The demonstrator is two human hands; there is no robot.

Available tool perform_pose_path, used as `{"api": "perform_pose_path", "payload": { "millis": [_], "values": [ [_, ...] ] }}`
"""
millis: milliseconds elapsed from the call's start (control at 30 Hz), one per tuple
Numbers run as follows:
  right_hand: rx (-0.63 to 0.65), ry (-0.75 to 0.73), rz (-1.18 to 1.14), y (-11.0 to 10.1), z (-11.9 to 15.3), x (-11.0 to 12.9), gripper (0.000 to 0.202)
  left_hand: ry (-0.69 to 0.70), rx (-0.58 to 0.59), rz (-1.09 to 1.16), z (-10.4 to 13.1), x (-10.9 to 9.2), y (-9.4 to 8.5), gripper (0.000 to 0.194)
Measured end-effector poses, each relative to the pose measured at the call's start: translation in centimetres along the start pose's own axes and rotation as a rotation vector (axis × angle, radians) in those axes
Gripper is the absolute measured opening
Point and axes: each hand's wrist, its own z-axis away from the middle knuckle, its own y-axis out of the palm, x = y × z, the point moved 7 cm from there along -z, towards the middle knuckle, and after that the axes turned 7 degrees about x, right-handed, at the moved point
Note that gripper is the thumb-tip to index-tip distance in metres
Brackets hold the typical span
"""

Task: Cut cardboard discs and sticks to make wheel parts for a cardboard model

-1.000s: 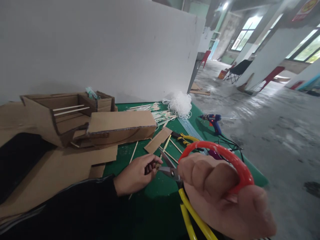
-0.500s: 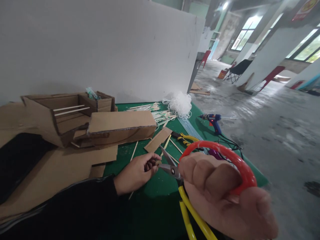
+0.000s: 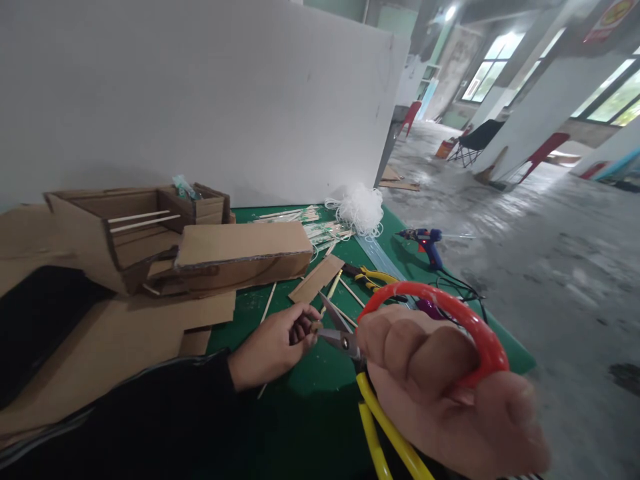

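- Barely anything shifts from a second ago: the scissors (image 3: pixel 345 342) stand nearly as they did, and a small brown piece (image 3: pixel 316 327) stays right by their tips.
- The left hand (image 3: pixel 270 350) pinches this piece between thumb and fingers; its exact shape is too small to tell.
- The right hand (image 3: pixel 430 400) is wrapped round the scissors' red loop, blades parted; whether they touch the piece I cannot tell.
- So the work seems to be at a steady hold, the piece not yet let go.
- Just beyond the scissors lie a strip (image 3: pixel 316 281), thin sticks (image 3: pixel 351 293) and pliers (image 3: pixel 376 275).
- Farther off, a box (image 3: pixel 245 250) sits left of the scissors, a glue gun (image 3: pixel 426 240) right.
- Nearer than the scissors' blades, two yellow handles (image 3: pixel 393 427) show, their tool hidden.
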Motion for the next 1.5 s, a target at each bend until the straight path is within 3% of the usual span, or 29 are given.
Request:
{"api": "perform_pose_path", "payload": {
  "millis": [400, 600, 733, 1133, 1500],
  "values": [
    [-0.029, -0.02, -0.019, -0.1, 0.1, 0.3, 0.057, -0.01, 0.014, -0.036, 0.1, -1.1, -0.1, 0.015],
    [0.145, 0.069, 0.009, 0.6, -0.5, 0.2, 0.056, 0.005, 0.032, -0.065, 0.1, -1.2, -0.2, 0.014],
    [0.104, 0.04, 0.002, 0.2, -0.4, 0.4, 0.055, 0.002, 0.031, -0.086, 0.1, -1.1, -0.2, 0.014],
    [0.134, 0.055, 0.039, -0.2, -0.1, 0.4, 0.061, 0.053, 0.043, -0.142, 0.1, -1.5, 0.0, 0.027],
    [0.137, 0.08, 0.053, -0.1, -0.2, 0.3, 0.06, -0.018, 0.033, -0.07, 0.0, -0.3, 0.1, 0.026]
  ]
}}
